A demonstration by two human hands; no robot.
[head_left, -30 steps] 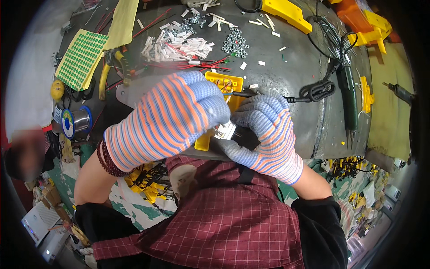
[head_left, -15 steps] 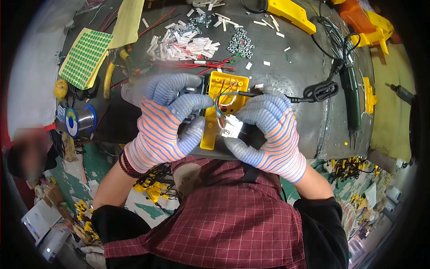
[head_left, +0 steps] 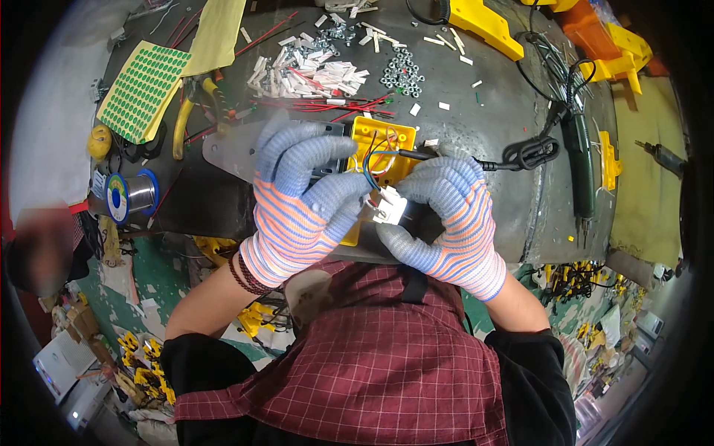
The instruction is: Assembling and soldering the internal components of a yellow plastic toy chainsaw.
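Note:
My right hand [head_left: 450, 215], in a grey-dipped striped glove, is closed on a small white plastic electrical part [head_left: 390, 207]. Its fingers lie along the far side and the thumb below. My left hand [head_left: 305, 197], gloved alike, has its thumb and forefinger pinched together at the part's left edge, by the wires; what lies between the tips is hidden. Blue, brown and other thin wires [head_left: 370, 167] run from the yellow plastic housing [head_left: 405, 134] to the white part. A black cable [head_left: 424, 156] enters the housing from the right. Behind my left fingers a dark part shows beside the housing.
White sleeves [head_left: 320, 78], nuts [head_left: 401, 72] and red wires [head_left: 320, 105] lie beyond my hands. To the left are a solder spool [head_left: 137, 195], pliers [head_left: 181, 130] and a green-dotted sticker sheet [head_left: 143, 93]. A dark green electric screwdriver [head_left: 581, 163] and coiled cord [head_left: 532, 152] lie right.
My left hand has moved right and turned, from the housing's left side to the white part, bringing thumb and forefinger together there. My right hand has barely moved, still holding the part.

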